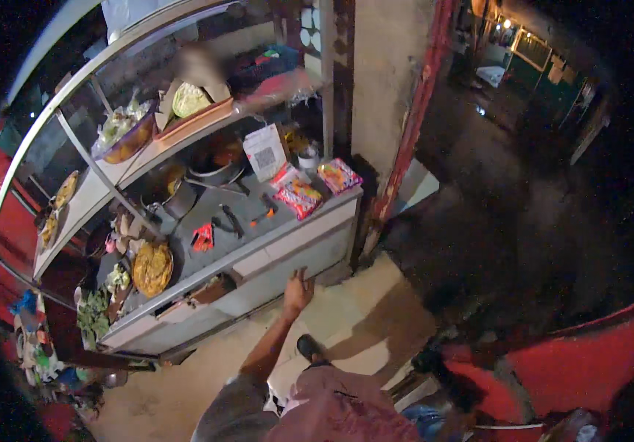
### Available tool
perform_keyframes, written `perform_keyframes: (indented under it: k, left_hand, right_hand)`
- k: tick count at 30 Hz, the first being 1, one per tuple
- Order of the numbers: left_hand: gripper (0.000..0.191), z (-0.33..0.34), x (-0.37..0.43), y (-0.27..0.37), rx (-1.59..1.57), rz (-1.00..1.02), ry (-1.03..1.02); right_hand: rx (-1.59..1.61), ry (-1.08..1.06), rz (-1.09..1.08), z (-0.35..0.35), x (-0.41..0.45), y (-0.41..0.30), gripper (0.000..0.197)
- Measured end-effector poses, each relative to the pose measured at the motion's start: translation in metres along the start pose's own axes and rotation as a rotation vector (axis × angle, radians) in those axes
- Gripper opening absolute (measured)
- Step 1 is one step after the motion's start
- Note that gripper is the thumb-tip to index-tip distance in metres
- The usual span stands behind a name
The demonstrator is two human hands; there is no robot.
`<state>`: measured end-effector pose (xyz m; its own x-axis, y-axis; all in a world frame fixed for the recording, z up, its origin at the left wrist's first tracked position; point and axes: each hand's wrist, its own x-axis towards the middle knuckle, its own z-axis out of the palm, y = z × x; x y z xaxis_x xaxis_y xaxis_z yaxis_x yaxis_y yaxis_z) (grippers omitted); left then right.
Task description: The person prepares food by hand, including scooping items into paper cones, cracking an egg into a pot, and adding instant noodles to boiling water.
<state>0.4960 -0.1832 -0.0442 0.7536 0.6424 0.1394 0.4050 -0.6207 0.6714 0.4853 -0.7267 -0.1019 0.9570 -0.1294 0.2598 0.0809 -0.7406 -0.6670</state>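
My left hand (298,291) hangs in front of the food stall counter (256,246), fingers somewhat spread, holding nothing visible. My right hand is out of view. On the counter lie shiny snack or noodle packets (299,194), beside an upright card with a printed code (266,153) and a white cup (308,157). Further left are a small red packet (203,237), dark utensils (231,221) and an orange-tipped item (264,211). Metal pots (176,199) stand behind them. A plate of yellow-brown fried food (152,269) sits near leafy greens (94,315) at the left end.
The upper shelf (145,152) bears a bowl of bagged items (123,135) and an orange-edged tray with a cabbage (191,100). A curved frame (21,146) encloses the stall. A red post (413,130) rises right of the counter; red panels (582,353) stand at lower right.
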Motion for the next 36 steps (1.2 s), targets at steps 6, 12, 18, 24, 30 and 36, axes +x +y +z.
perform_keyframes:
  k: [6, 12, 18, 24, 30, 36]
  left_hand:
    - [0.061, -0.039, 0.193, -0.016, 0.346, 0.198, 0.227]
    - [0.062, -0.04, 0.248, -0.074, 0.408, 0.242, 0.101]
    - [0.052, -0.088, 0.215, -0.037, -0.116, 0.047, 0.233]
    - [0.03, -0.108, 0.184, -0.049, -0.13, -0.056, 0.466]
    - [0.041, -0.105, 0.182, -0.034, -0.578, -0.296, 0.321]
    - [0.059, -0.115, 0.19, -0.005, -0.877, -0.532, 0.17]
  right_hand:
    - [0.186, -0.35, -0.128, 0.093, 0.022, -0.111, 0.032]
    - [0.239, -0.643, -0.278, 0.176, 0.066, -0.213, 0.029]
    - [0.213, -0.744, -0.647, 0.221, 0.129, -0.377, 0.028]
    - [0.646, -0.881, -0.658, 0.32, 0.147, -0.533, 0.033]
    - [0.676, -0.876, -0.897, 0.382, 0.156, -0.596, 0.03]
    - [0.635, -1.076, -1.114, 0.414, 0.191, -0.593, 0.034]
